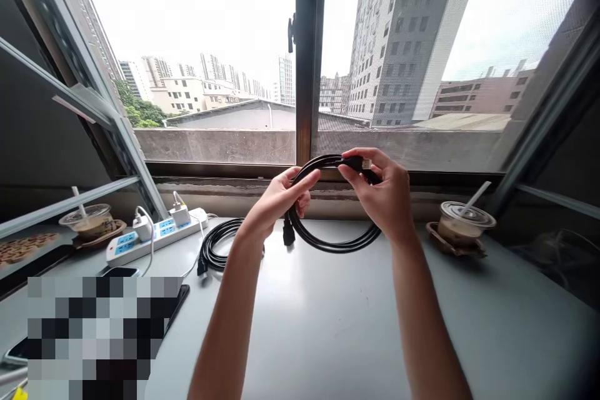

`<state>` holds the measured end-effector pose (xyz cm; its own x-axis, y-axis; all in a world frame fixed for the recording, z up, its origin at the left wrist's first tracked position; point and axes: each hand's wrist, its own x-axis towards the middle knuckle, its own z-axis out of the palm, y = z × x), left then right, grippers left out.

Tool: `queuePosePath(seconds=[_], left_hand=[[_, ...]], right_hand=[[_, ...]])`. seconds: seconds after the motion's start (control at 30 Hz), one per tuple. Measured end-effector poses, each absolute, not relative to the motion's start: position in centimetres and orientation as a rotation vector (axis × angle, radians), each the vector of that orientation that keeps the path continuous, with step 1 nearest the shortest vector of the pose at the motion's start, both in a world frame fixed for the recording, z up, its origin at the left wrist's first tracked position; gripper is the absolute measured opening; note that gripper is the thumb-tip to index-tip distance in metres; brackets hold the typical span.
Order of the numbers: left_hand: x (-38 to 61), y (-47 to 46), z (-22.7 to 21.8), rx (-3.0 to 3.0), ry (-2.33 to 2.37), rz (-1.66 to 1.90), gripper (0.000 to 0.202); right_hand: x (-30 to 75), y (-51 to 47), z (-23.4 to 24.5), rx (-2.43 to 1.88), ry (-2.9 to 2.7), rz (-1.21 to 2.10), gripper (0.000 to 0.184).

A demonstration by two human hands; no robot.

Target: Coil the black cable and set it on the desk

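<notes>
Raised above the grey table is a coiled black cable (337, 246), held between both hands. My left hand (290, 194) grips the left side of the loops, its thumb lying across them. One dark connector (289, 232) dangles just below those fingers. My right hand (382, 190) pinches the upper right of the coil by a black plug with a metal tip (366, 164). A second coiled black cable (216, 247) lies on the table behind my left forearm, which hides part of it; its plug end points toward me.
A white power strip (162, 236) with plugged-in chargers lies at the left. Lidded drink cups with straws stand left (89, 219) and right (464, 222). A phone (120, 272) and a pixelated dark device sit at the front left. Metal frames and a window (309, 62) bound the table (328, 337).
</notes>
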<state>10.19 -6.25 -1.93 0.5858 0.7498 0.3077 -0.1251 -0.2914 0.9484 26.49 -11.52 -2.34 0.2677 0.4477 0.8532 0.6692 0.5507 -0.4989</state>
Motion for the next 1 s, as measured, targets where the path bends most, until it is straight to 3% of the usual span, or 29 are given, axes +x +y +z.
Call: queuePosePath(seconds=[0.1, 0.3, 0.63, 0.7, 0.77, 1.0], left_hand=[[9.9, -4.8, -3.0, 1.814, 0.691, 0.794, 0.029], [10.7, -1.9, -5.4, 1.823, 1.105, 0.652, 0.01], [12.4, 2.8, -12.3, 1.934, 1.59, 0.518, 0.047], [13.0, 2.4, -12.3, 1.962, 1.708, 0.533, 0.052], [13.4, 1.7, -11.6, 2.016, 1.751, 0.584, 0.043], [13.7, -3.6, -7.5, 2.232, 1.439, 0.826, 0.036]], right_hand=[[27.8, -9.3, -3.6, -1.167, -1.128, -0.115, 0.024], [30.1, -4.8, -8.1, -1.494, -1.205, 0.532, 0.038], [31.1, -1.3, -15.7, -1.996, -1.298, 0.972, 0.024], [31.1, -1.0, -16.4, -2.069, -1.274, 0.98, 0.022], [31.3, -1.0, -16.8, -2.106, -1.256, 0.993, 0.023], [34.0, -2.2, -15.3, -2.055, -1.223, 0.989, 0.03]])
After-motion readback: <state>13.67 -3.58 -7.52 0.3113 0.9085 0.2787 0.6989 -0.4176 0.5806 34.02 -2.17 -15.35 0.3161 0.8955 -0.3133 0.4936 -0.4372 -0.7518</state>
